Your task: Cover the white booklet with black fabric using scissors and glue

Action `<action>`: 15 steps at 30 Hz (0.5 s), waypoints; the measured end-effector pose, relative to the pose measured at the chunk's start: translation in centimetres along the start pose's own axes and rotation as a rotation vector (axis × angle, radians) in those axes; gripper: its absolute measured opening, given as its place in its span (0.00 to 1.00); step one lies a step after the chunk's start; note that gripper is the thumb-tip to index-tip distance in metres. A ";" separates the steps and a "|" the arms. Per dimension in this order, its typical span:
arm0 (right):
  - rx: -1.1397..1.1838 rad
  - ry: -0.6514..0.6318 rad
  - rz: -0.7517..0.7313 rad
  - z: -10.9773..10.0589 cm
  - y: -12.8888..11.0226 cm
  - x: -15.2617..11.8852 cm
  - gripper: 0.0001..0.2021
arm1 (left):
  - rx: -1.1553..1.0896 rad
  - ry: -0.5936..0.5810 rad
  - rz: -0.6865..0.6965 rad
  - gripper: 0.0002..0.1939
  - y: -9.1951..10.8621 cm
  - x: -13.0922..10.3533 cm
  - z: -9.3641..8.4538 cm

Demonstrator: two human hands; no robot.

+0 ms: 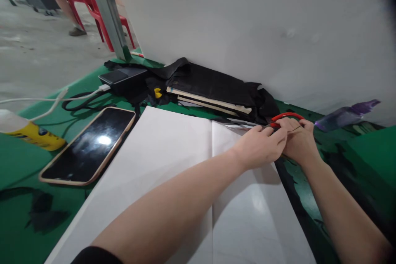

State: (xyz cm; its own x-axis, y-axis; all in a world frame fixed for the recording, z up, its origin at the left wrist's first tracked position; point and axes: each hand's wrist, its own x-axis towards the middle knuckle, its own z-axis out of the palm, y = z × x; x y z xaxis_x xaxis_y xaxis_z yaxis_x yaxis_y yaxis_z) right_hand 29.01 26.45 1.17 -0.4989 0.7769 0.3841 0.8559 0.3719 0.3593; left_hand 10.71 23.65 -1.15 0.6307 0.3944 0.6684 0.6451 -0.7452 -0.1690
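Note:
Both hands meet beyond the right part of a large folded white sheet. My right hand is closed around the red-handled scissors; one red loop arches above its knuckles and the blades are hidden. My left hand reaches across the sheet with bent fingers pressed together against my right hand. Whatever those fingers pinch is covered. Just behind the hands lies a black cloth bundle with pale-edged flat pieces under it.
A phone and a yellow bottle with a white cap lie at left on the green surface. Behind them is a black device with a white cable. A purple-topped clear bottle lies at right. A pale wall closes the back.

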 end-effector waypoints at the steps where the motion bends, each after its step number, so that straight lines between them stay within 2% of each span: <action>1: -0.001 -0.006 -0.002 0.0 0.0 -0.1 0.10 | -0.003 0.002 0.007 0.21 0.0 0.0 0.0; 5: 0.031 0.003 -0.010 0.1 -0.1 -0.1 0.12 | -0.009 -0.014 0.036 0.21 -0.1 0.0 -0.1; 11: 0.089 0.004 -0.036 0.3 -0.5 0.6 0.18 | -0.006 -0.028 0.059 0.20 -0.3 0.1 -0.4; 15: 0.056 0.006 -0.079 0.9 -0.5 1.0 0.17 | -0.009 -0.033 0.061 0.20 -0.4 0.1 -0.6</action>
State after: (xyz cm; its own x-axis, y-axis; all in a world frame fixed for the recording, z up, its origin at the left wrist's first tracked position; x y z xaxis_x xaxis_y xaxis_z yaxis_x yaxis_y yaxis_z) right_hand 28.25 27.51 0.64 -0.5659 0.7410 0.3616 0.8200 0.4601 0.3406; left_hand 10.27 23.63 -0.57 0.6826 0.3652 0.6330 0.6010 -0.7733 -0.2019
